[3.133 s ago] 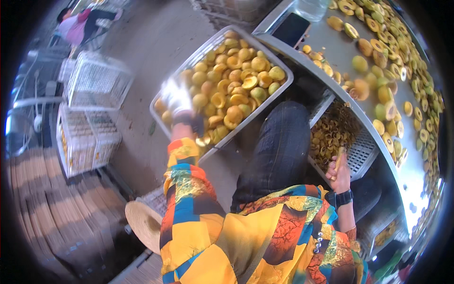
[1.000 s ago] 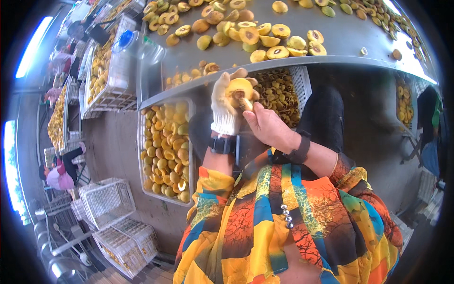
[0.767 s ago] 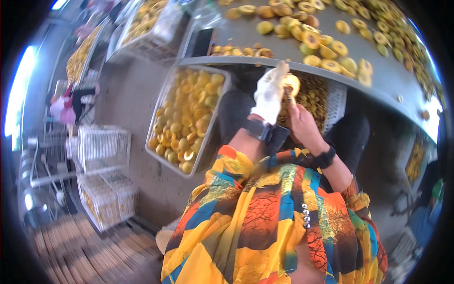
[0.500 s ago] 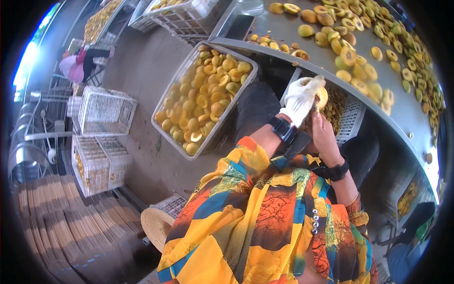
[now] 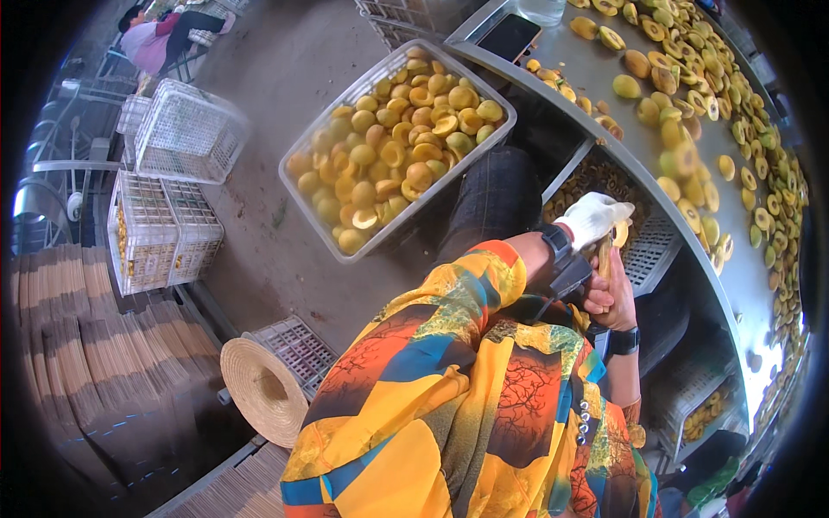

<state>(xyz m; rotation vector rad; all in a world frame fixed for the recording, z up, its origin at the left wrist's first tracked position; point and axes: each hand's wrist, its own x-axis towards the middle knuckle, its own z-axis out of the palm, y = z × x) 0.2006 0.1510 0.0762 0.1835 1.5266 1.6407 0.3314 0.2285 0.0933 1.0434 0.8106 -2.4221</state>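
Observation:
My left hand [image 5: 591, 217], in a white glove, is closed around a cut yellow peach half [image 5: 620, 233]. Just below it, my bare right hand [image 5: 615, 298] grips a slim tool with a wooden handle [image 5: 604, 269]; its working end meets the fruit and is hidden. Both hands are over a crate of brown pits and scraps [image 5: 596, 180], set under the table's edge. To their left is a pale plastic bin [image 5: 390, 226] filled with hollowed peach halves [image 5: 393, 155].
The metal table [image 5: 587, 82] curves around the right, carrying many cut peaches [image 5: 682, 155] and a phone [image 5: 509, 37]. White crates [image 5: 164, 233], a straw hat [image 5: 263, 390] and stacked cardboard [image 5: 121, 363] are on the left. Another person [image 5: 160, 43] sits far left.
The view has swung, so the bin, table and hands sit differently in the picture. My hands have tilted around the peach half, and the wooden handle now shows in my right hand.

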